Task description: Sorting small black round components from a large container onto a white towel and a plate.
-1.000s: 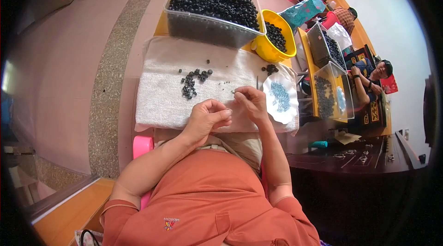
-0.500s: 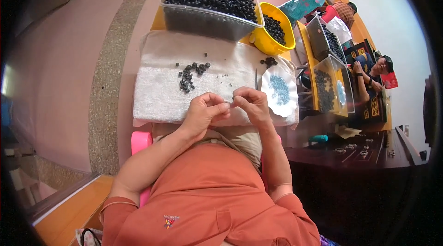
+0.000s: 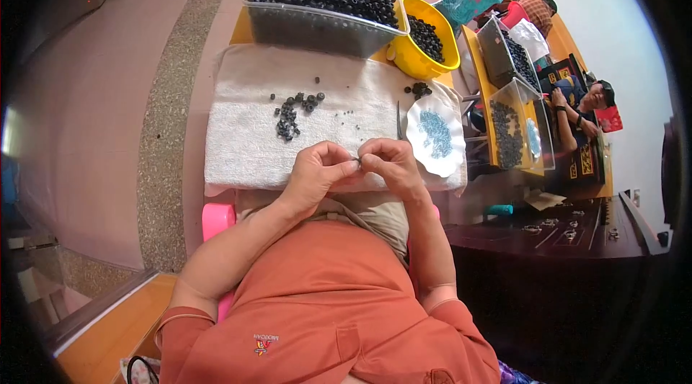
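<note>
Two bare hands meet fingertip to fingertip over the near edge of a white towel [image 3: 245, 146] spread on a yellow table. The left hand [image 3: 317, 171] and the right hand [image 3: 389, 166] are both closed in a pinch on one tiny dark part [image 3: 357, 161], held between them just above the towel's front hem; what kind of part it is cannot be told.

One loose cluster of small black rings [image 3: 290, 116] lies on the towel beyond the left hand, with open cloth to either side and between cluster and hands. One white scalloped plate [image 3: 414, 116] of small grey-blue pieces sits just beside the right hand, at the towel's right edge. One clear plastic bin [image 3: 317, 24] heaped with black rings spans the towel's far edge. One yellow bowl [image 3: 414, 67] of the same rings stands touching its right corner.
</note>
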`<state>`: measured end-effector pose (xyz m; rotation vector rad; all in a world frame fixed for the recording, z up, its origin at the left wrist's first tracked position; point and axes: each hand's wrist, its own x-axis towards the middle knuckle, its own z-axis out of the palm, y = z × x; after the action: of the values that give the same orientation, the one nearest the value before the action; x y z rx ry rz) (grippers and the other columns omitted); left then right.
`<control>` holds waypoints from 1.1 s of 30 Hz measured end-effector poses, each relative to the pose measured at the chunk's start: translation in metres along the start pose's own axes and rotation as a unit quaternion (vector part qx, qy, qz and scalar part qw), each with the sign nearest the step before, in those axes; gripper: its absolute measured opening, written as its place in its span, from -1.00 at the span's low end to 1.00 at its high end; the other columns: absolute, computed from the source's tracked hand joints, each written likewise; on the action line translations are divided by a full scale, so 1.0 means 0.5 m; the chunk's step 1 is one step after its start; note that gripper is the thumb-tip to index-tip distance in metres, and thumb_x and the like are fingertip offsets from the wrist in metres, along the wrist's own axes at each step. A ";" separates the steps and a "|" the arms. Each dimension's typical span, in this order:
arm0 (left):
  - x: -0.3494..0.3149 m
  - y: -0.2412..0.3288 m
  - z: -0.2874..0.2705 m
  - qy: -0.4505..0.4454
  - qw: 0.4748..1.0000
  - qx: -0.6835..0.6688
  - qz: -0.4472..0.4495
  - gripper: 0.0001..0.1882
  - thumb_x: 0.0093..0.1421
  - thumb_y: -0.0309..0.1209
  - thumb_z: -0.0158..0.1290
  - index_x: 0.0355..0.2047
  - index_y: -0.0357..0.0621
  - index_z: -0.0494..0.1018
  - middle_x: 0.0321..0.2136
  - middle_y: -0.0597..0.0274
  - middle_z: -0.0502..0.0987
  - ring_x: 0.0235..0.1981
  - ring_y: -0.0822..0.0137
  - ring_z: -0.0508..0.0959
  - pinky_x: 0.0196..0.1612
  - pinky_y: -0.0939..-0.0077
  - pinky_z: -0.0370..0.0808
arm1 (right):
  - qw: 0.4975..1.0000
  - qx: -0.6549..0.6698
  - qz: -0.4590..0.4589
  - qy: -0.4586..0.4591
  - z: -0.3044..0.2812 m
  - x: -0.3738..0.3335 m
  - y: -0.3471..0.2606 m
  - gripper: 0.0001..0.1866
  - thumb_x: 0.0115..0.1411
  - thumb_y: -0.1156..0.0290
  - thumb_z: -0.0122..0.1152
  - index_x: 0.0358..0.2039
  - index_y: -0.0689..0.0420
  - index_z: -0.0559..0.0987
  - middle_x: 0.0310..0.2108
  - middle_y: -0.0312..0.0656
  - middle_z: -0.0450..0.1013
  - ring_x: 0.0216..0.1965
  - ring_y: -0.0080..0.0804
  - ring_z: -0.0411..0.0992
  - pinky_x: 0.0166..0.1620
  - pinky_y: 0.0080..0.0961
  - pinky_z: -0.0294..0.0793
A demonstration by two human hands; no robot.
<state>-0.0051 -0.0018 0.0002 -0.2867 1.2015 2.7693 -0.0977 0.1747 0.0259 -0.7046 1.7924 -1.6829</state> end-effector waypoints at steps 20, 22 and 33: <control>-0.002 -0.002 -0.003 0.000 1.000 -0.009 -0.009 -0.84 0.17 -0.55 0.18 -0.27 -0.24 0.43 -0.41 0.22 0.56 -0.40 0.45 0.59 -0.27 0.57 0.61 | 0.997 0.062 0.005 0.045 0.028 -0.002 0.030 -0.89 0.29 0.45 0.18 -0.30 0.24 0.56 -0.38 -0.37 0.49 -0.34 -0.71 0.41 -0.26 -0.72 0.43; -0.003 -0.003 -0.003 0.002 1.000 -0.002 -0.001 -0.83 0.16 -0.56 0.18 -0.26 -0.24 0.43 -0.41 0.23 0.56 -0.40 0.45 0.59 -0.27 0.57 0.61 | 0.997 0.066 -0.007 0.045 0.032 -0.002 0.027 -0.89 0.29 0.45 0.17 -0.30 0.24 0.55 -0.38 -0.38 0.49 -0.35 -0.72 0.41 -0.26 -0.73 0.42; -0.004 -0.003 0.000 0.000 1.000 0.025 0.008 -0.84 0.15 -0.55 0.19 -0.28 -0.23 0.44 -0.40 0.25 0.55 -0.40 0.47 0.57 -0.29 0.60 0.59 | 0.996 0.071 0.017 0.048 0.028 -0.012 0.035 -0.87 0.29 0.43 0.17 -0.30 0.24 0.55 -0.40 -0.40 0.48 -0.38 -0.73 0.38 -0.31 -0.75 0.38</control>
<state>-0.0028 -0.0009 -0.0004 -0.2723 1.2766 2.7484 -0.0834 0.1702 0.0082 -0.5377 1.7188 -1.8271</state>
